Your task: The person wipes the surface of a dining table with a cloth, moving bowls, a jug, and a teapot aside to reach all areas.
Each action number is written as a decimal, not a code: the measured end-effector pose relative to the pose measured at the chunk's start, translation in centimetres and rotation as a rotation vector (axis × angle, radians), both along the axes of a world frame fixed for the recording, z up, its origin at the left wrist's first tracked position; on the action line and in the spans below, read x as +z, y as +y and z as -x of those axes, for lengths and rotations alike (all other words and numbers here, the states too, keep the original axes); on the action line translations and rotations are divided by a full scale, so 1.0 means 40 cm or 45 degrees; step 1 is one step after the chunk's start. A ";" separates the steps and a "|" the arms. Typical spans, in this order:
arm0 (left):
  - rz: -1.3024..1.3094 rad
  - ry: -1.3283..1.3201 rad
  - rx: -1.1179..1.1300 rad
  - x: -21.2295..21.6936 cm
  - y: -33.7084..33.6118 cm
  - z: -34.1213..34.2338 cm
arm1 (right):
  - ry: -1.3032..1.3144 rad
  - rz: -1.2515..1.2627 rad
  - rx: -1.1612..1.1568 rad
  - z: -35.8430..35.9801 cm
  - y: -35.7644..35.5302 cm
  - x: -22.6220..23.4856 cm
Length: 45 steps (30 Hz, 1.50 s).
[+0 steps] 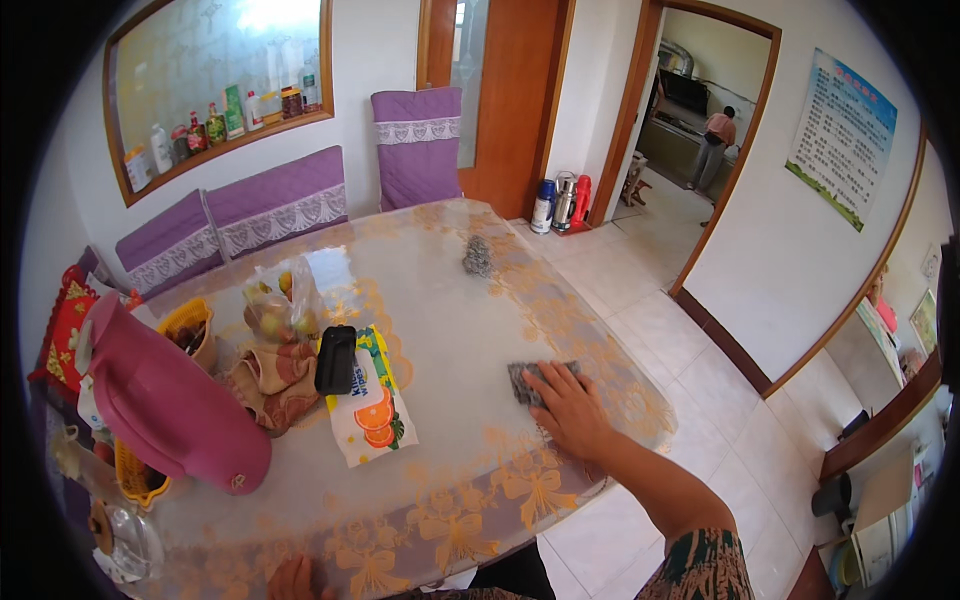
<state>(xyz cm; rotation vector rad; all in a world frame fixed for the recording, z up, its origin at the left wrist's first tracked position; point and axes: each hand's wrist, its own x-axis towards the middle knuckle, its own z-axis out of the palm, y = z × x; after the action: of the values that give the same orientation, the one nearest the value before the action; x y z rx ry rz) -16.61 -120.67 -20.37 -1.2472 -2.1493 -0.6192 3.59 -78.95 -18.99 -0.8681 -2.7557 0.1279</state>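
Observation:
My right hand [572,408] lies with its palm down on a grey cloth [522,384], pressing it against the table near the right edge. Part of the cloth shows beyond the fingers; the rest is under the hand. At the near edge of the table, my left hand [293,580] rests with its fingers on the cover, partly cut off by the picture's lower rim, and nothing shows in it. A second crumpled grey cloth [477,257] sits farther off on the table [440,390], which has a clear cover with gold patterns.
On the left stand a pink jug [170,400], yellow baskets [190,330], a bag of fruit [283,305], a brown towel [270,383], a wipes packet [372,410] and a black case [336,360]. Purple-covered chairs [418,150] line the far side. A person [718,140] stands beyond the doorway.

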 end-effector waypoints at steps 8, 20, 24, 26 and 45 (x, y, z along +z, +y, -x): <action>0.062 0.072 0.040 -0.013 -0.006 0.011 | -0.060 0.011 -0.226 0.204 0.295 -0.021; 0.044 0.084 0.133 -0.007 0.008 -0.001 | -0.025 0.096 -0.707 0.261 0.426 -0.017; -0.003 0.097 0.127 -0.017 0.009 0.001 | 0.010 0.104 -0.719 0.189 0.397 -0.019; -0.015 0.093 0.115 -0.015 0.012 0.002 | -0.006 0.092 -0.727 0.160 0.370 -0.022; 0.027 0.155 0.058 0.000 0.004 0.007 | 0.102 -0.045 0.129 0.525 0.103 -0.047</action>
<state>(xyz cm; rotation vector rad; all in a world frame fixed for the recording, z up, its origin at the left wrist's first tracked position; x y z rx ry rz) -16.88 -120.52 -20.39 -1.2119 -2.0827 -0.4902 -17.40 -74.82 -20.88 -0.6991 -2.7186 0.1287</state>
